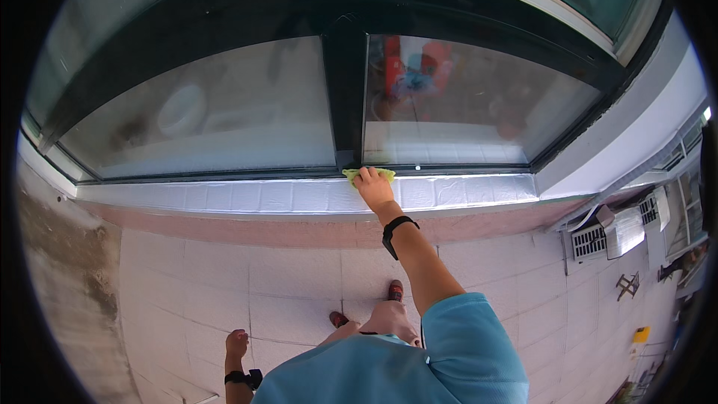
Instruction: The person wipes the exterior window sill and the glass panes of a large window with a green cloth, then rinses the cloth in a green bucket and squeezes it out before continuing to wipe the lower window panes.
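My right hand (pixel 372 184) presses a yellow-green cloth (pixel 385 174) against the lower edge of a dark window frame (pixel 349 95), at the foot of its middle upright. Below the frame runs a sill (pixel 252 196) covered in shiny silvery sheeting, and the cloth overlaps its back edge. Glass panes stand on either side of the upright, the left pane (pixel 241 106) and the right pane (pixel 465 101). Down at my left side hangs my left hand (pixel 236 342), its fingers curled, with nothing seen in it. A black band circles each wrist.
A pinkish wall strip (pixel 224 227) lies under the sill, above the paved floor (pixel 291 275). At right are a white outdoor unit with a grille (pixel 590 242), a small wooden folding stool (pixel 627 286) and a yellow object (pixel 640 335). A stained wall (pixel 61 269) borders the left.
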The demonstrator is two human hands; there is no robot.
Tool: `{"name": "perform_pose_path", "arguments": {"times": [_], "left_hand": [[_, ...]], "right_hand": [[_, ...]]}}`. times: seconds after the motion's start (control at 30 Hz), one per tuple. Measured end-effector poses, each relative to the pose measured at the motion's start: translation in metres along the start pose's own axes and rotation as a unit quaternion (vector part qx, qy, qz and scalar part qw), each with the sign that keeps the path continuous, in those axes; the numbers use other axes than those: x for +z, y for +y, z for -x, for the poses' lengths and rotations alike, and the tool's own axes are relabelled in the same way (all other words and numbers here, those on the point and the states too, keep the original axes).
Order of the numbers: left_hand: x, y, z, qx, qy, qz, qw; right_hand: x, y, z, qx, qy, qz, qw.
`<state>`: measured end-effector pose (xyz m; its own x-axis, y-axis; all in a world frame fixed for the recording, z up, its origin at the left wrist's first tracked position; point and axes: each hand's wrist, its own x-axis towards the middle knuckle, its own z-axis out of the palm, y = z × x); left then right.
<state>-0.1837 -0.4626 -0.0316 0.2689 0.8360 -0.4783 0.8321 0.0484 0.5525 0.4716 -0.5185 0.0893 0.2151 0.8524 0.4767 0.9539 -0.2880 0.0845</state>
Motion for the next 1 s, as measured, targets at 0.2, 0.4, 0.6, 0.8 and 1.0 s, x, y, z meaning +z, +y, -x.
{"name": "perform_pose_path", "arguments": {"times": [0.2, 0.4, 0.6, 0.8, 1.0], "left_hand": [[0.016, 0.054, -0.009, 0.017, -0.006, -0.081, 0.997], [0.052, 0.132, -0.042, 0.036, -0.016, -0.095, 0.995], [0.080, 0.216, -0.038, 0.070, -0.023, -0.075, 0.994], [0.080, 0.207, -0.045, 0.080, -0.038, -0.121, 0.989], [0.073, 0.200, -0.059, 0.075, -0.038, -0.102, 0.991]], "right_hand": [[-0.010, 0.090, 0.065, 0.078, -0.012, 0.034, 0.996], [-0.036, 0.193, 0.125, 0.123, 0.001, 0.039, 0.992], [-0.067, 0.316, 0.198, 0.364, 0.005, 0.078, 0.928], [-0.072, 0.412, 0.242, 0.608, 0.128, -0.003, 0.784], [-0.026, 0.377, 0.222, 0.586, 0.133, -0.053, 0.797]]}}
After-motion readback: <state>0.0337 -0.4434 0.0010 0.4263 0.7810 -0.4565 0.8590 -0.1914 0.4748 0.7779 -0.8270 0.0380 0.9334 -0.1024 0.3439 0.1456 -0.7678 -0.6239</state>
